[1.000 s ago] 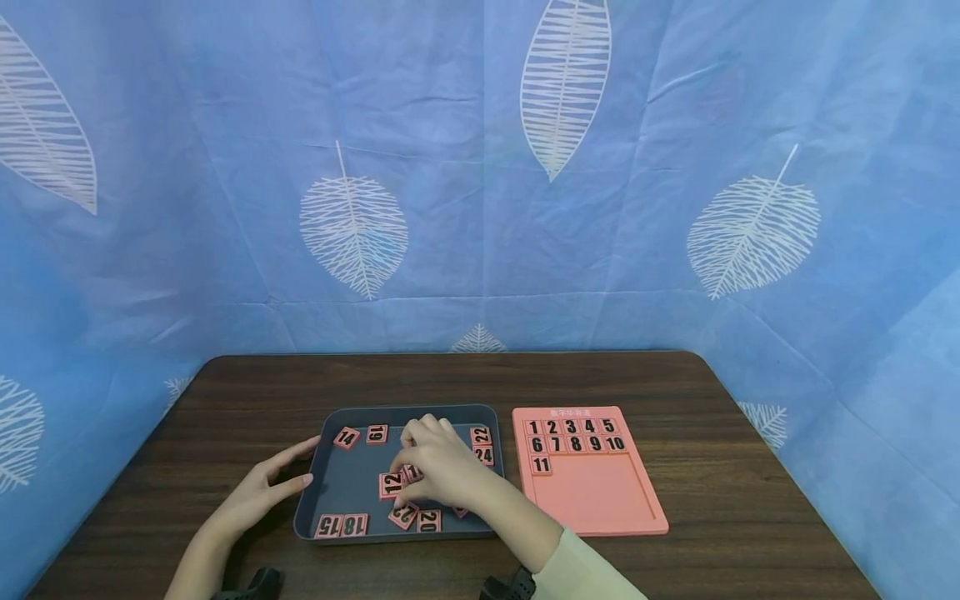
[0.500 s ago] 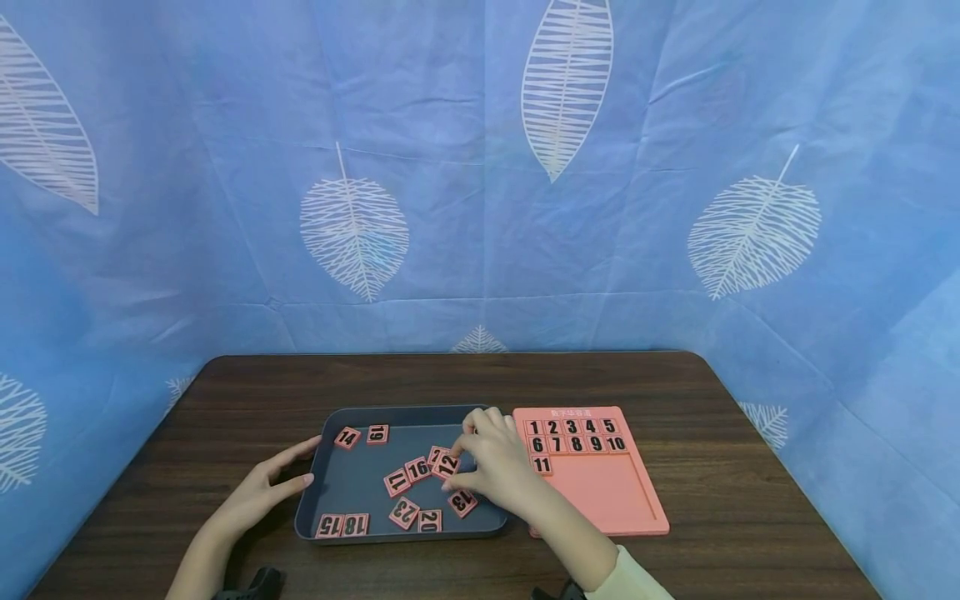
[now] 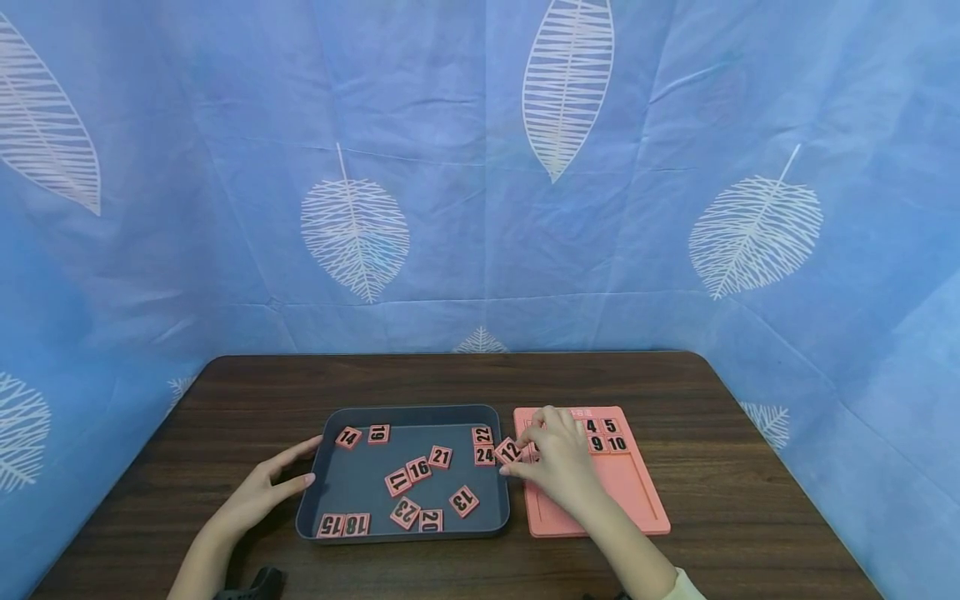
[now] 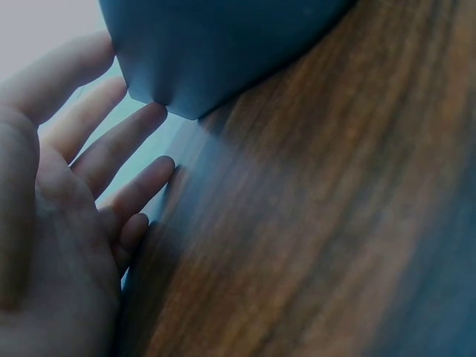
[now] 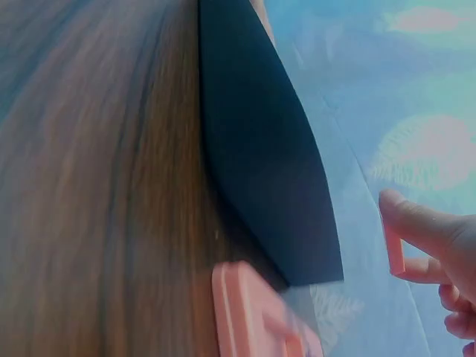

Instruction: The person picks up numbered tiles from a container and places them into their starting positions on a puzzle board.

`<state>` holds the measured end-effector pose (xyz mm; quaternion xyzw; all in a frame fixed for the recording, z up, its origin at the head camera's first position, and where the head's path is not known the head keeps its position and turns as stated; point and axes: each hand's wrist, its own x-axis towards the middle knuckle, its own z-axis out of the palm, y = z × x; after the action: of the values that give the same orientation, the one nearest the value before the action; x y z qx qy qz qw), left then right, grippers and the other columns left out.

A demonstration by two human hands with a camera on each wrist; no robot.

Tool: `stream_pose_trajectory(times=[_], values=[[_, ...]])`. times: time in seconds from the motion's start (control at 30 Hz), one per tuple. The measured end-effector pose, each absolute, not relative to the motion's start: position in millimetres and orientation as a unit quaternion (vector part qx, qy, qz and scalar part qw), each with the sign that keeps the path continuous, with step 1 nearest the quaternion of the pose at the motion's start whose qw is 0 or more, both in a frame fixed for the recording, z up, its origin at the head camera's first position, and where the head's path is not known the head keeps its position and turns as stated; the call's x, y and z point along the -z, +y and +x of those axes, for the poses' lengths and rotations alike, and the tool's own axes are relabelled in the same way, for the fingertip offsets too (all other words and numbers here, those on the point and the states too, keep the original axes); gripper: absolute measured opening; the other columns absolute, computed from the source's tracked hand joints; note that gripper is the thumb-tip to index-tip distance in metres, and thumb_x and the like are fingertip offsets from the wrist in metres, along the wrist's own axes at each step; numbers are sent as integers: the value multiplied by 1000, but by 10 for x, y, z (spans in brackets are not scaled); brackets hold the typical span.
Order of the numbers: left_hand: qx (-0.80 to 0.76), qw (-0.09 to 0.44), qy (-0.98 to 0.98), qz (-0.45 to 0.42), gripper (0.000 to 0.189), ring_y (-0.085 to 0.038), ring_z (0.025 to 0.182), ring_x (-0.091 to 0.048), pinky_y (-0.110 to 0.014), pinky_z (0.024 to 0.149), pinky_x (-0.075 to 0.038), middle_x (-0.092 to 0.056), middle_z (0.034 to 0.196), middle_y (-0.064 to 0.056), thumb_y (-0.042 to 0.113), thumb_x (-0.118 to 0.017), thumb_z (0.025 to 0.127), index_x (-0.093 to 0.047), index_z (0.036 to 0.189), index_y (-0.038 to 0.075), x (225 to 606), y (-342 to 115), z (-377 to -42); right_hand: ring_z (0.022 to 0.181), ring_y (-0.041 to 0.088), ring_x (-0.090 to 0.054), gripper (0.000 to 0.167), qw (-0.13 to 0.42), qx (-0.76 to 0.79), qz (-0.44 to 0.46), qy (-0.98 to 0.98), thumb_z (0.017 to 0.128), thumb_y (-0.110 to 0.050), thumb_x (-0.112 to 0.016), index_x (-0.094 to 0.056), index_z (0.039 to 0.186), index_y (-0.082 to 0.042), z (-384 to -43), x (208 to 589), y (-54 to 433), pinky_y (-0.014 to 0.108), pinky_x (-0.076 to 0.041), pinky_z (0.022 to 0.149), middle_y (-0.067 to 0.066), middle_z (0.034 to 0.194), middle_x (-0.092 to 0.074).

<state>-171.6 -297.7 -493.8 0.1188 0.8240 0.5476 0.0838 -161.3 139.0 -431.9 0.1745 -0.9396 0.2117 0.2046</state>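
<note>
My right hand (image 3: 562, 462) pinches the pink number tile 12 (image 3: 508, 451) between thumb and fingers, over the gap between the grey tray and the pink board. In the right wrist view the tile (image 5: 392, 245) shows edge-on in the fingertips. My left hand (image 3: 258, 492) touches the left wall of the grey tray (image 3: 495, 521) with its fingers extended; the left wrist view shows those fingers (image 4: 123, 145) against the tray's outer side. Several tiles lie scattered in the tray, among them tile 13 (image 3: 464, 501) and tile 21 (image 3: 440, 457). The pink board (image 3: 630, 500) lies under my right hand, partly hidden.
Tile 5 (image 3: 609, 426) and tile 10 (image 3: 617, 444) sit at the right end of the board's upper rows. Both tray and board lie on a dark wooden table (image 3: 750, 517). Behind it hangs a blue leaf-print cloth (image 3: 480, 233).
My right hand took tile 12 from among the tray's tiles and carried it right, past the tray's right rim to the board's left edge. My left hand has stayed at the tray.
</note>
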Motion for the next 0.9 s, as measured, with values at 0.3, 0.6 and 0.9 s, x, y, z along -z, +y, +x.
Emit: stream_pose_trajectory(times=[0.3, 0.6, 0.9], values=[[-552, 82, 819, 129, 58, -49, 135, -23, -68, 97, -29, -31, 149, -24, 20, -60, 96, -37, 148, 9, 4974, -2984, -1720, 84, 24, -38, 34, 216, -211, 95, -949, 57, -37, -91, -66, 68, -18, -1574, 4435, 1726, 41, -28, 72, 0, 90, -46], [-551, 77, 820, 132, 57, -50, 135, -23, -69, 97, -29, -31, 149, -24, 20, -60, 96, -38, 148, 8, 5002, -2989, -1725, 84, 27, -40, 37, 208, -193, 41, -958, 59, -41, -90, -66, 66, -14, -1544, 4533, 1930, 41, -28, 67, 4, 88, -47], [-541, 69, 828, 128, 57, -50, 135, -23, -71, 96, -26, -33, 148, -23, 21, -60, 96, -39, 147, 8, 5010, -2987, -1731, 85, 29, -40, 37, 168, -186, 5, -968, 64, -45, -86, -63, 66, -16, -1536, 4636, 2005, 45, -30, 71, 5, 89, -49]])
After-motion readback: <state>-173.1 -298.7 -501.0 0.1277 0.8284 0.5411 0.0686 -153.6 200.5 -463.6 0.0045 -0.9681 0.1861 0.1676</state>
